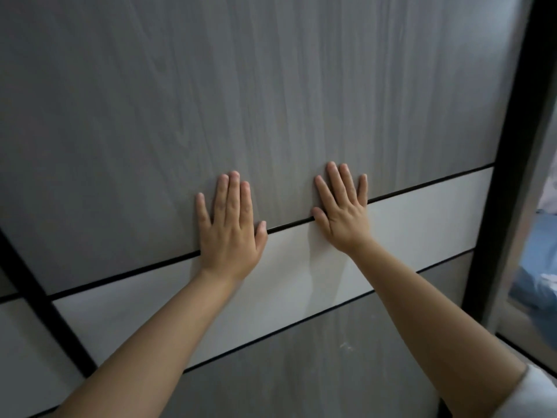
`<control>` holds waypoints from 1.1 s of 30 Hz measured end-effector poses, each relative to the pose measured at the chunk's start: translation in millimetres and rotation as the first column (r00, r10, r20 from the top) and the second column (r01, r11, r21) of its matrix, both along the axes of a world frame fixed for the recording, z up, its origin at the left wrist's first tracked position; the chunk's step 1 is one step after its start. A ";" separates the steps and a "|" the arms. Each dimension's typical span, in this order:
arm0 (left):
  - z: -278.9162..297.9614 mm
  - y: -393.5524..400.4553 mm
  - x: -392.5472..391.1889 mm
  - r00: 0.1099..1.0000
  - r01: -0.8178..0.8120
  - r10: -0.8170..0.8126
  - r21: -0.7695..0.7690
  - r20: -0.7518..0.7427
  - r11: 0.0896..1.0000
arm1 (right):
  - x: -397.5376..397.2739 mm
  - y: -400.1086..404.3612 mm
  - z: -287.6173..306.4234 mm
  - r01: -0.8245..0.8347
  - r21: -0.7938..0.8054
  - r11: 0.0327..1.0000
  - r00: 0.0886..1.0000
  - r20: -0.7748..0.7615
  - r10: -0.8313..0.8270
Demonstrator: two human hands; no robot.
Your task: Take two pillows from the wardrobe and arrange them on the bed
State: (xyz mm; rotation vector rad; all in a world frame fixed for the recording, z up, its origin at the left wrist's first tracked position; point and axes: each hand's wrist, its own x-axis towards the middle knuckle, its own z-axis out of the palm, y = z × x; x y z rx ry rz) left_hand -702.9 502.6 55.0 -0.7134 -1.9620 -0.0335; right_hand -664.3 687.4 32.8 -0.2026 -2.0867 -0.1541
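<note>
A grey wood-grain sliding wardrobe door point(271, 95) fills the view, crossed by a white band point(422, 212) edged with thin black lines. My left hand point(230, 227) lies flat on the door, fingers spread, across the upper black line. My right hand point(342, 209) is pressed flat beside it, a little higher, palm on the white band. Neither hand holds anything. No pillow and no bed are clearly in view.
The door's black vertical frame point(512, 146) runs down the right side. Beyond it is a gap with blurred blue fabric point(539, 267) inside. Another black frame bar point(39, 300) crosses the lower left, where a neighbouring door panel begins.
</note>
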 end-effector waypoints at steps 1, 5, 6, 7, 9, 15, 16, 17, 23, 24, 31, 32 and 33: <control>-0.3 12.7 3.0 1.000 -0.005 0.005 0.009 0.003 1.000 | 1.7 13.0 -1.8 -0.009 0.031 0.999 1.000 -0.009 0.009; -0.2 58.6 13.4 0.999 -0.030 0.029 0.034 0.031 0.999 | 3.9 54.1 -5.5 -0.026 0.101 0.995 0.999 -0.032 0.029; -0.4 71.1 15.8 0.998 -0.044 0.043 0.039 0.034 0.998 | 5.0 63.4 -5.5 -0.033 0.103 0.994 0.999 -0.016 0.035; -0.4 82.6 17.5 0.998 -0.062 0.061 0.042 0.032 0.997 | 6.1 72.2 -5.2 -0.047 0.106 0.993 0.999 -0.007 0.048; -0.3 100.7 18.9 0.995 -0.091 0.089 0.050 0.033 0.995 | 8.6 87.6 -5.3 -0.096 0.140 0.985 0.995 0.014 0.095; -7.8 111.5 8.2 0.985 -0.113 0.126 0.112 -0.115 0.987 | 5.0 103.1 -10.0 -0.209 0.249 0.946 0.978 0.051 0.203; -8.1 112.1 7.6 0.983 -0.109 0.124 0.114 -0.136 0.987 | 4.5 104.4 -10.5 -0.212 0.265 0.941 0.977 0.042 0.208; -8.1 112.8 6.7 0.980 -0.108 0.126 0.120 -0.155 0.987 | 4.0 106.3 -10.1 -0.212 0.279 0.936 0.977 0.037 0.210; -9.0 115.2 2.0 0.970 -0.101 0.123 0.113 -0.208 0.988 | 2.5 109.0 -9.6 -0.200 0.299 0.933 0.978 0.004 0.208; -10.4 115.2 1.2 0.971 -0.090 0.111 0.110 -0.211 0.990 | 2.6 108.3 -9.5 -0.190 0.301 0.934 0.979 -0.012 0.203; -18.3 109.8 -6.9 0.966 -0.054 0.088 0.141 -0.245 0.989 | 14.5 101.0 -6.0 -0.185 0.313 0.932 0.978 -0.038 0.207; -14.2 110.9 -2.9 0.971 -0.051 0.087 0.162 -0.222 0.985 | 21.2 97.7 1.0 -0.218 0.227 0.949 0.970 -0.060 0.237; -13.8 111.2 -3.3 0.976 -0.049 0.082 0.167 -0.199 0.985 | 25.2 96.0 4.7 -0.278 0.135 0.951 0.946 -0.137 0.295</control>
